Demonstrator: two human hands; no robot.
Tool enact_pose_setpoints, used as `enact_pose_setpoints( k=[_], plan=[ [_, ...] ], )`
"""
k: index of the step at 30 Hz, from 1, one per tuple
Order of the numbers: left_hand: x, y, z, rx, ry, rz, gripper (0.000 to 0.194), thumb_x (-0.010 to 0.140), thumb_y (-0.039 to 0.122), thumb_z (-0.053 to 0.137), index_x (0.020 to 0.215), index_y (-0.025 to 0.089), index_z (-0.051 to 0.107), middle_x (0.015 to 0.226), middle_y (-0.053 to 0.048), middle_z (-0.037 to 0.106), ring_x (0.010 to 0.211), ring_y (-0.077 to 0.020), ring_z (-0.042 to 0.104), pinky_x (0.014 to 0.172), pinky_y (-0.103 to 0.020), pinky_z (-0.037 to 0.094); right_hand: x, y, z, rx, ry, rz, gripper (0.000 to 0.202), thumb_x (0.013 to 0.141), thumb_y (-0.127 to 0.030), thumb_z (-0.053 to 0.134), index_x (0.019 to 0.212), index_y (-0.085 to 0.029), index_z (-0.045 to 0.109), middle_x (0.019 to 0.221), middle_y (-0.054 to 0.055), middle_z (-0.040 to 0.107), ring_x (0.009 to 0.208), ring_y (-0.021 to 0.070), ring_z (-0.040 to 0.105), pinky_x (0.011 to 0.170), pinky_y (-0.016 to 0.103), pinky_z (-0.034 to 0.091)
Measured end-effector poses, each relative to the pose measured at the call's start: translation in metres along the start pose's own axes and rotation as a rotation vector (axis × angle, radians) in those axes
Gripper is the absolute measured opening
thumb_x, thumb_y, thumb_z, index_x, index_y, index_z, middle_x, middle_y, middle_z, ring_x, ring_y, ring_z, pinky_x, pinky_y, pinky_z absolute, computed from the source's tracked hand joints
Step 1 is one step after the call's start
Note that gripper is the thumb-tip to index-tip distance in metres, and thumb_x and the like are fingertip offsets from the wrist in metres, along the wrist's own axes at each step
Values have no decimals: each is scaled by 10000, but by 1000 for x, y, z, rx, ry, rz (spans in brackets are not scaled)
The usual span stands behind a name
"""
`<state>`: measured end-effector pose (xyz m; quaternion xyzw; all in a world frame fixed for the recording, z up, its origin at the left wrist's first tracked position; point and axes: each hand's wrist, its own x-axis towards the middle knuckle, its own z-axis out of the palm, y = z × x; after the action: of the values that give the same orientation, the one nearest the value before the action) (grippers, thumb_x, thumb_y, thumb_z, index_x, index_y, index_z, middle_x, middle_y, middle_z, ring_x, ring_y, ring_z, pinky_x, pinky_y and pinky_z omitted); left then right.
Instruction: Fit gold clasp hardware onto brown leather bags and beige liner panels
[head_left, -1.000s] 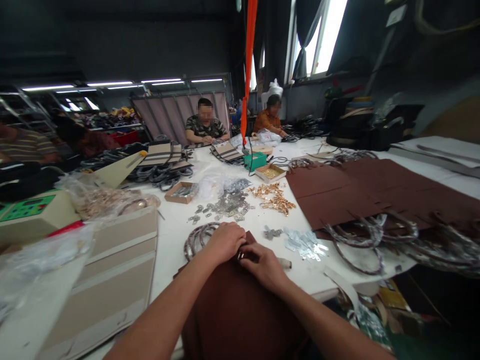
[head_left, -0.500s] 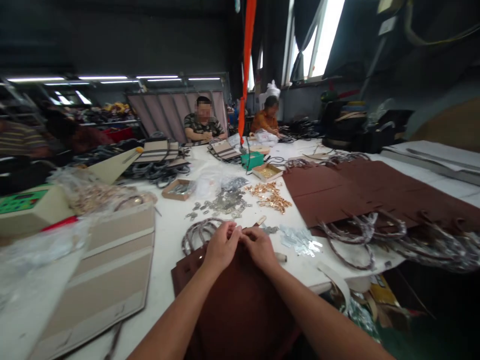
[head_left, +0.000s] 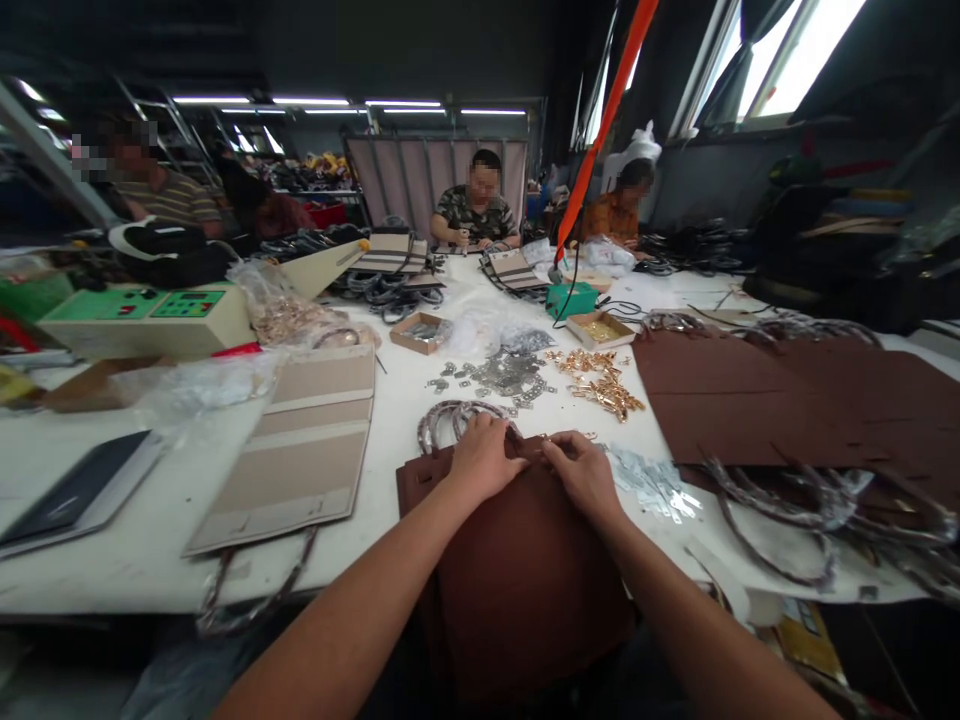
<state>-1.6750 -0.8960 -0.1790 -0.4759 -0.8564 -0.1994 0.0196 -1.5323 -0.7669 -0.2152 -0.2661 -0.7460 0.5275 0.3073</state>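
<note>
A brown leather bag panel [head_left: 532,590] leans toward me over the table's front edge, on top of other brown panels. My left hand [head_left: 484,460] grips its upper edge, fingers behind and thumb in front. Beside it, my right hand [head_left: 589,478] is closed in a pinch at the same edge; whatever is between its fingertips is too small to make out. Plastic-wrapped handles [head_left: 439,425] loop up behind my left hand. Beyond my hands lie loose grey metal plates [head_left: 510,372] and gold-coloured metal fittings [head_left: 611,385]. Flat silver strips [head_left: 652,485] are scattered right of my right hand.
More brown panels [head_left: 720,400] with wrapped handles cover the right side. A beige panel [head_left: 300,450] and a dark notebook [head_left: 82,490] lie left, before a green-topped machine [head_left: 150,315]. Small cardboard boxes [head_left: 600,330] stand farther back. Co-workers sit across the table.
The view has swung left, showing more of the left side. My hands, close together before, are now apart along the panel's edge, the left one spread lower over it.
</note>
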Motion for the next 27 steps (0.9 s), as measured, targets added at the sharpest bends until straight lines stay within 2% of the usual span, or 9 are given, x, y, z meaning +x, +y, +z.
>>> enact_pose_setpoints(
  k=[5,9,14,17,20,24,27],
  plan=[
    [5,4,-8,-25,-66,-93,453,776,511,805,1052,189,646,1078,-129,688,1033,-329,657,869,-401,506,-9,-1,4,23,89,14,406,893,-597,712,968,-199,731,848,54,768,803,256,710,779,371,535],
    [9,7,-17,-50,-69,-168,485,810,534,755,1116,185,615,1122,-143,712,1003,-324,684,787,-373,484,-18,-9,6,-12,122,-19,355,901,-557,716,933,-204,742,859,48,765,798,241,697,763,349,523],
    [10,5,-31,-246,-180,-306,447,798,603,728,999,218,621,909,-52,733,826,-258,678,639,-318,405,-28,-17,5,12,152,-49,299,912,-514,718,924,-217,751,874,33,761,822,231,690,769,333,519],
    [8,4,-36,-323,-244,-292,378,770,545,758,906,220,623,811,-17,709,749,-222,649,604,-306,377,-33,-17,4,16,155,-62,276,909,-497,729,940,-224,758,898,31,768,848,238,701,795,341,523],
    [1,7,-33,-371,-287,-255,375,701,470,821,889,227,605,754,16,678,683,-191,612,570,-289,355,-37,-18,-1,2,120,-55,287,914,-507,719,928,-223,755,884,37,772,838,245,705,803,356,529],
    [-9,16,-28,-508,-200,-220,349,670,295,826,830,226,523,748,51,623,656,-140,546,586,-259,349,-44,-22,-19,-41,49,-38,315,920,-512,715,1012,-213,753,878,47,769,763,237,699,737,353,541],
    [-17,21,-30,-637,-190,-246,370,671,280,825,748,219,469,709,68,574,621,-115,486,579,-256,331,-53,-27,-36,-116,35,-133,264,948,-443,701,1099,-234,758,963,43,773,782,221,704,748,346,557]
  ],
)
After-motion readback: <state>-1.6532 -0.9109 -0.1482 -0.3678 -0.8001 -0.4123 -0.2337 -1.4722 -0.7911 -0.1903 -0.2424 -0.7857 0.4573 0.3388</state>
